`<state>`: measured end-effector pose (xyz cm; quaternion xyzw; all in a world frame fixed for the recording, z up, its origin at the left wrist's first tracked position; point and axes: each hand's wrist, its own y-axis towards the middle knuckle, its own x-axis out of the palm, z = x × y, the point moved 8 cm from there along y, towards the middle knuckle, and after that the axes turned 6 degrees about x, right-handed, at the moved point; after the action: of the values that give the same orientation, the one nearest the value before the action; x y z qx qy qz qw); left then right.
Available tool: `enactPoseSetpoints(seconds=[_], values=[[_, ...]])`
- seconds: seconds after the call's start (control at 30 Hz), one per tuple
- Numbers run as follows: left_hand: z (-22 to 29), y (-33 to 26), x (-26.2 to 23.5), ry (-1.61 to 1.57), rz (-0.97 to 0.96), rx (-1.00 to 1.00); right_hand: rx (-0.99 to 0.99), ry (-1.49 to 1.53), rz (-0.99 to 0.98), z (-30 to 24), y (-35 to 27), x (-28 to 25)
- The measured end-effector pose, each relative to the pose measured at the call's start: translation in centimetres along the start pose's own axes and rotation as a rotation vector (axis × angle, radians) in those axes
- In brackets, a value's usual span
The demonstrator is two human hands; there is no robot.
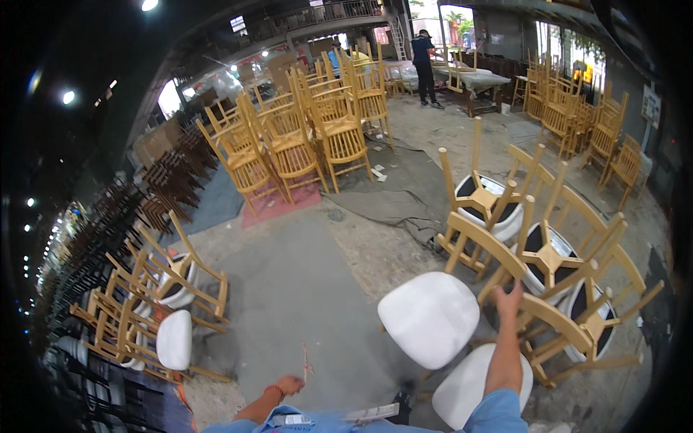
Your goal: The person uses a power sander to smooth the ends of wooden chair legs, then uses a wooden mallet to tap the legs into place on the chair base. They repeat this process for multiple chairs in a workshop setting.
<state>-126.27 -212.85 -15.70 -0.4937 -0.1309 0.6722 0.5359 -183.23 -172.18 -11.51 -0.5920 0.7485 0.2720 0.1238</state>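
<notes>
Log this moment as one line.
right hand: on upturned wooden chair | left hand: holds thin stick | white seat between
</notes>
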Motion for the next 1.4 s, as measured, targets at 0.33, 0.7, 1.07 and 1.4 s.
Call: enactPoseSetpoints(seconds=[0.33,0.7,1.07,1.4], values=[[1.5,0.5,0.1,-0.021,-0.071,-0.093,0.261,-0.186,-0.386,9.1,17.3,4.5],[17.1,17.2,0.3,-0.489,0.002,0.249,0.024,-0.081,-0.452,-2.1,4.4,5.4],[24.9,23.5,-6.9,-1.458,-0.02,0.584,0.247,0.027,-0.555,-16.5,-26.9,1.1],[22.4,18.5,-10.5,-1.578,-0.119,0.972,0.274,0.217,-0.44,-17.2,-36.5,-1.0]])
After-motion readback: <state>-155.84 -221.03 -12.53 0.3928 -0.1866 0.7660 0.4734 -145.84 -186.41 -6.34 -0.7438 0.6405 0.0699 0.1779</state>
